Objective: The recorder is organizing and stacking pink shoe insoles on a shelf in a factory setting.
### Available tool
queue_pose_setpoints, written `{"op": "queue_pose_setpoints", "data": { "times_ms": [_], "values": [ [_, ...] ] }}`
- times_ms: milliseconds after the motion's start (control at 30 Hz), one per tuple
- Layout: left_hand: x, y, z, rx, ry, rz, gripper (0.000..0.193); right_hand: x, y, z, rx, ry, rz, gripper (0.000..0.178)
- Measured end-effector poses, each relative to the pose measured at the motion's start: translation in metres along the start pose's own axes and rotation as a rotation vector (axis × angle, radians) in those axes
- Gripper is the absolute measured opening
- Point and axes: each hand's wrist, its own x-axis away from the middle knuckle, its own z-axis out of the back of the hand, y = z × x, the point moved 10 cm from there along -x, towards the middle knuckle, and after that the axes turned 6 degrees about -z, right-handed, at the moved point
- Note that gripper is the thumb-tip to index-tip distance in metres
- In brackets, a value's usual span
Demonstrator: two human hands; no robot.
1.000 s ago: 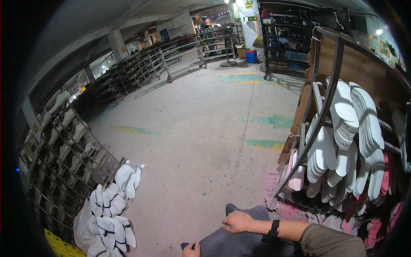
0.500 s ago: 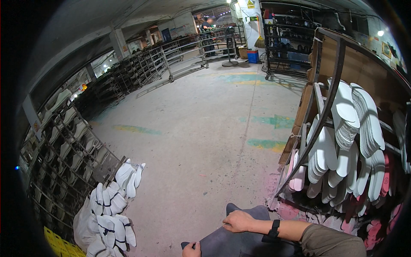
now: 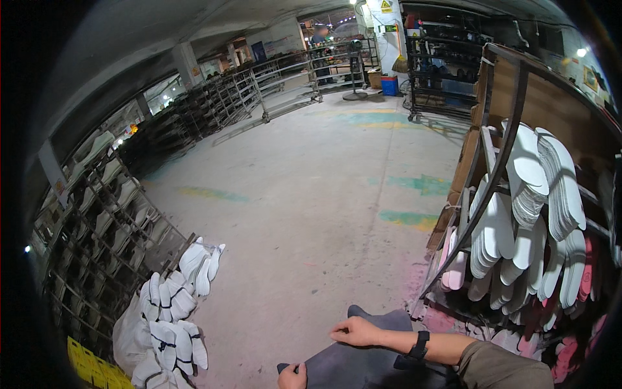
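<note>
My right hand (image 3: pixel 357 332) comes in from the lower right and hovers over a dark grey cloth-like piece (image 3: pixel 372 366) at the bottom of the view. Its thumb and fingertips are pressed together; anything between them is too small to make out. A black band (image 3: pixel 420 345) circles that wrist. By the left edge of the dark piece is my left hand (image 3: pixel 293 376), cut off by the lower border. Its thumb lies against the curled fingers, and what they may hold is hidden.
A metal rack (image 3: pixel 512 142) on the right carries stacks of white soles (image 3: pixel 495 227). Tied white bundles (image 3: pixel 172 295) lie at the left beside a slatted rack (image 3: pixel 97 233) and a yellow crate (image 3: pixel 91 366). Farther off are rail carts (image 3: pixel 285 91), a blue bin (image 3: pixel 389 85) and a person (image 3: pixel 319 37).
My right hand has shifted slightly left and away from me, its fingertips still together. My left hand stays nearly in place. The view has turned a little to the left.
</note>
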Motion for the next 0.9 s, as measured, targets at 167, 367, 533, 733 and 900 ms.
{"op": "queue_pose_setpoints", "data": {
  "times_ms": [167,367,533,733,900],
  "values": [
    [0.004,0.014,0.010,-0.076,0.022,0.060,0.042,0.061,-0.189,0.062,-0.516,-0.160,0.545,0.022],
    [0.006,0.015,0.023,-0.056,0.052,0.123,0.038,0.161,-0.267,0.133,-0.941,-0.252,1.158,0.027],
    [-0.002,0.022,0.016,-0.017,0.046,0.076,0.037,0.146,-0.294,0.101,-0.958,-0.233,1.144,0.025],
    [0.002,0.019,0.017,-0.007,0.033,0.096,0.037,0.163,-0.285,0.100,-0.972,-0.237,1.156,0.024],
    [0.000,0.011,0.012,-0.016,0.041,0.095,0.037,0.160,-0.293,0.099,-1.003,-0.232,1.172,0.023]
  ]
}}
